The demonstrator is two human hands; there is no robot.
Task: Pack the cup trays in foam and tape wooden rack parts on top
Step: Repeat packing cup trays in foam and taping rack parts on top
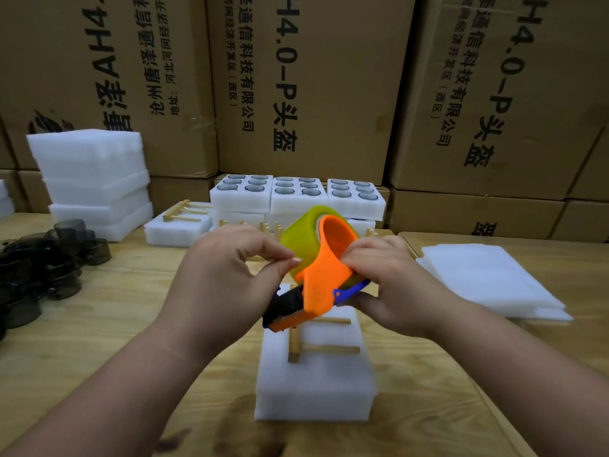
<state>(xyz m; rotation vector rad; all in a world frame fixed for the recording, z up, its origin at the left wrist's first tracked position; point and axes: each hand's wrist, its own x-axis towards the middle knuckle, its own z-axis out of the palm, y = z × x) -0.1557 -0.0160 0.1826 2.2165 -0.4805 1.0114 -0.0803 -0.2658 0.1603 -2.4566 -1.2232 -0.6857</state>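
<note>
An orange tape dispenser (pixel 321 275) with a yellowish tape roll (pixel 301 237) hangs in the air above a closed white foam pack (pixel 316 384). My right hand (pixel 379 278) grips the dispenser from the right side. My left hand (pixel 230 268) pinches at the edge of the tape roll with thumb and forefinger. Wooden rack parts (pixel 316 346) lie on top of the foam pack, partly hidden by the dispenser.
Foam trays with cups (pixel 296 192) stand at the back, with another taped pack (pixel 178 225) left of them. Stacked foam blocks (pixel 95 179) and dark loose cups (pixel 49 258) lie left. Flat foam sheets (pixel 487 278) lie right. Cardboard boxes (pixel 313 77) wall the back.
</note>
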